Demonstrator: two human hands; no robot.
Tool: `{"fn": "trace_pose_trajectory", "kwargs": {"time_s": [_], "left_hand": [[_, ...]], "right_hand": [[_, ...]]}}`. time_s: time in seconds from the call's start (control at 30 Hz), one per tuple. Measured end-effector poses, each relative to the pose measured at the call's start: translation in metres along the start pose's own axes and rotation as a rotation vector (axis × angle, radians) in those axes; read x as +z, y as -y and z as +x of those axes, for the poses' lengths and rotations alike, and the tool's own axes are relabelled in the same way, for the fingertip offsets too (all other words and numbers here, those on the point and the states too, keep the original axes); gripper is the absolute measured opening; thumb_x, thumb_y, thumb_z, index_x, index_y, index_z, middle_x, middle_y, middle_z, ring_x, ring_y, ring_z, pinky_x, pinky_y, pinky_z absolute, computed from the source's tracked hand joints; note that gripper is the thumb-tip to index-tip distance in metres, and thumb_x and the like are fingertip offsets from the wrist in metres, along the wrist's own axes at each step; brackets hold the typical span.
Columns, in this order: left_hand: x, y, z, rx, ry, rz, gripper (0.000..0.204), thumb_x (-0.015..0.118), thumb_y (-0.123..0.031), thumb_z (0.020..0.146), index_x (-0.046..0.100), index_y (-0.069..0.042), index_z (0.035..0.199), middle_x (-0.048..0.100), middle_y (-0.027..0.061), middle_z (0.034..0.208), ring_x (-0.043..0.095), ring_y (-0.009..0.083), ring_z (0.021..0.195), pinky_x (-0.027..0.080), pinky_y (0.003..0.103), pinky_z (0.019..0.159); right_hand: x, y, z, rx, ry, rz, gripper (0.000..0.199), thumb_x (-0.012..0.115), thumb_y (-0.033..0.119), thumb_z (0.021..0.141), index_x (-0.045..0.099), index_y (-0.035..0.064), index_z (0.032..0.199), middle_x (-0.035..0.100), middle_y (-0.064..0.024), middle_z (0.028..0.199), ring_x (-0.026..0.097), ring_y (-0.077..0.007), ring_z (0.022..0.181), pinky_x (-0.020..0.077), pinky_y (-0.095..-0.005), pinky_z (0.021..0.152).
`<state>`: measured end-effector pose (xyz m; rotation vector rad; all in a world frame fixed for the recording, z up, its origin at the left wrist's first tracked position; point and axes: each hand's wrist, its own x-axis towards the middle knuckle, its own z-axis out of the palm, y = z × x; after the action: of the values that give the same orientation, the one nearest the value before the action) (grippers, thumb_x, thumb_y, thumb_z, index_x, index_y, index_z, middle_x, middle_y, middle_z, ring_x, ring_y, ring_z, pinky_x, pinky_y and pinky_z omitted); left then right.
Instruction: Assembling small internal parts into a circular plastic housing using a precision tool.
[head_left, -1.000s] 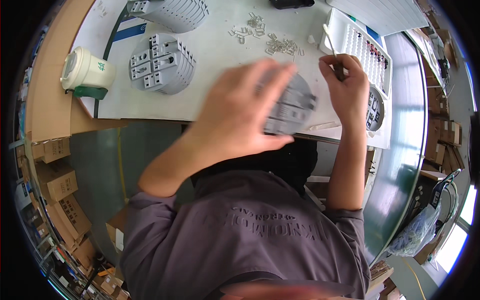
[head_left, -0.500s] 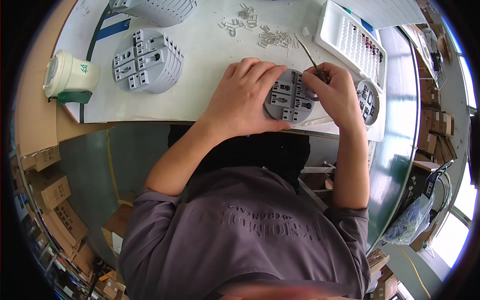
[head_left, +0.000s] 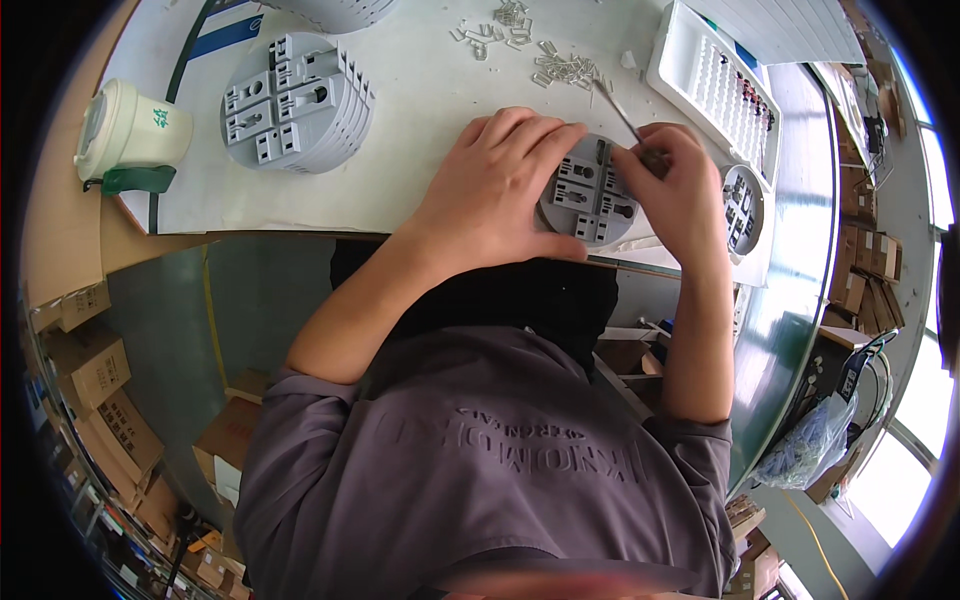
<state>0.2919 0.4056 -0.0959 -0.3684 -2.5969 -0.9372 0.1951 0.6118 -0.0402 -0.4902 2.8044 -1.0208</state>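
Note:
A round grey plastic base (head_left: 585, 196) with slotted, raised blocks rests at the table's near edge. My left hand (head_left: 495, 190) curves round its left side, fingers along the far rim and thumb at the near rim. My right hand (head_left: 682, 190) is closed over the base's right side, gripping a tool with a thin metal shaft (head_left: 618, 110) and a dark handle; the shaft points away from me. The fingers hide part of the handle, and its kind is unclear. Small clear or metallic U-shaped clips (head_left: 565, 68) lie scattered beyond the base.
A stack of similar grey bases (head_left: 350, 125) stands left, with another grey stack (head_left: 335, 12) behind it. A pale lidded cup (head_left: 150, 130) sits far left. To the right are a white tray (head_left: 662, 62) holding small dark parts and another round base (head_left: 742, 215).
The whole view has shifted slightly. My right hand and the tool have moved a little against the base. My left hand stays round the base.

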Motion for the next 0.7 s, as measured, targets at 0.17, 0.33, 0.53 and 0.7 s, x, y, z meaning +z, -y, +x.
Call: {"fn": "trace_pose_trajectory", "kwargs": {"time_s": [0.17, 0.33, 0.53, 0.7], "left_hand": [[-0.02, 0.012, -0.014, -0.063, -0.049, -0.06, 0.074, 0.093, -0.037, 0.08, 0.063, -0.007, 0.142, 0.063, 0.0079, 0.14, 0.057, 0.0316, 0.129, 0.05, 0.046, 0.109], [-0.022, 0.016, -0.018, -0.12, -0.08, 0.023, 0.054, 0.089, -0.022, 0.086, 0.068, -0.007, 0.134, 0.066, 0.0085, 0.135, 0.059, 0.0317, 0.127, 0.052, 0.044, 0.107], [-0.023, 0.015, -0.012, -0.125, -0.14, 0.011, 0.035, 0.085, -0.012, 0.09, 0.073, -0.005, 0.122, 0.072, 0.0069, 0.117, 0.065, 0.0276, 0.112, 0.055, 0.041, 0.098], [-0.026, 0.002, 0.007, -0.161, -0.157, -0.239, 0.027, 0.083, -0.009, 0.09, 0.074, -0.004, 0.115, 0.073, 0.0054, 0.104, 0.067, 0.0242, 0.091, 0.057, 0.038, 0.084]], "right_hand": [[-0.002, -0.013, -0.02, -0.259, -0.092, -0.038, 0.031, 0.081, -0.002, 0.09, 0.082, 0.0026, 0.12, 0.071, -0.0071, 0.115, 0.06, -0.0134, 0.076, 0.0515, -0.027, 0.067], [0.017, -0.032, -0.029, -0.402, -0.089, -0.048, 0.044, 0.082, -0.006, 0.088, 0.082, 0.0097, 0.129, 0.07, -0.0067, 0.122, 0.059, -0.0139, 0.076, 0.0526, -0.0264, 0.068], [0.009, -0.024, -0.028, -0.313, 0.037, -0.142, 0.05, 0.087, 0.001, 0.085, 0.08, 0.0112, 0.134, 0.071, -0.0063, 0.126, 0.061, -0.0145, 0.076, 0.0538, -0.0262, 0.069], [0.013, -0.024, -0.049, -0.264, -0.078, -0.008, 0.059, 0.093, 0.012, 0.081, 0.077, 0.0096, 0.137, 0.071, -0.0072, 0.134, 0.064, -0.0155, 0.077, 0.0552, -0.0282, 0.068]]}}
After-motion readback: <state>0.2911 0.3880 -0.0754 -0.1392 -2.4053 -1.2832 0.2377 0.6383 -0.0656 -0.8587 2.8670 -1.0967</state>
